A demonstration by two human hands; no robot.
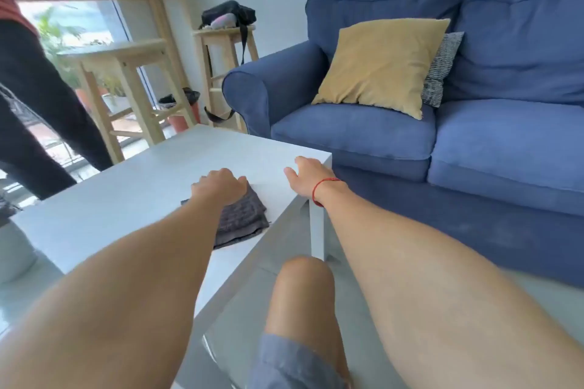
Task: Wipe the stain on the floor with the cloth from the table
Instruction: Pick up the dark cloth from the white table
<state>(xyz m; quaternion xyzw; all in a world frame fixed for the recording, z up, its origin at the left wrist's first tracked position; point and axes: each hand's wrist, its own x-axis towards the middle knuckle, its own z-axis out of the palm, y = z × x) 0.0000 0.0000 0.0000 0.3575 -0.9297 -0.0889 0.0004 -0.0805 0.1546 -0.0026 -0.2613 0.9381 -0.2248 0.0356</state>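
Observation:
A folded dark grey cloth (241,221) lies on the white low table (126,193), close to its right edge. My left hand (221,188) rests on the cloth's far end with fingers curled down over it. My right hand (308,178), a red string on its wrist, lies flat on the table's right corner with fingers spread and nothing in it. No stain shows on the grey floor (357,319) in this view.
A blue sofa (474,142) with a yellow cushion (382,63) stands just right of the table. My bare knee (303,294) is under the table edge. Another person's dark-trousered legs (38,104) stand at the left. Wooden stools (132,73) stand behind.

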